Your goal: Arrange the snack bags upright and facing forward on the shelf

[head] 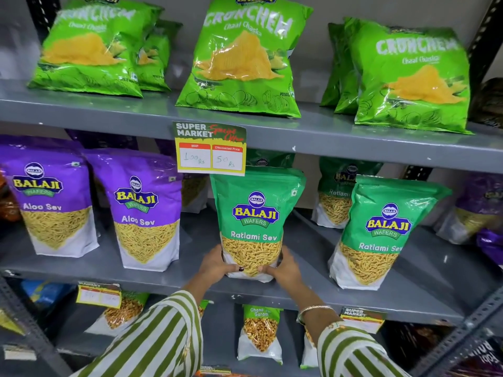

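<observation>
A green Ratlami Sev bag [255,213] stands upright and faces forward at the front of the middle shelf [190,278]. My left hand [217,263] grips its lower left corner and my right hand [284,268] grips its lower right corner. A second Ratlami Sev bag [381,232] stands to the right, tilted slightly. Another green bag [337,191] stands behind, partly hidden. Two purple Aloo Sev bags [51,202] [144,210] stand upright to the left.
Green Crunchem chip bags [245,55] lean on the top shelf [299,131]. A price tag [211,148] hangs from that shelf's edge above the held bag. Small Chana Garam bags [260,333] stand on the shelf below. Purple bags [479,208] lie at far right.
</observation>
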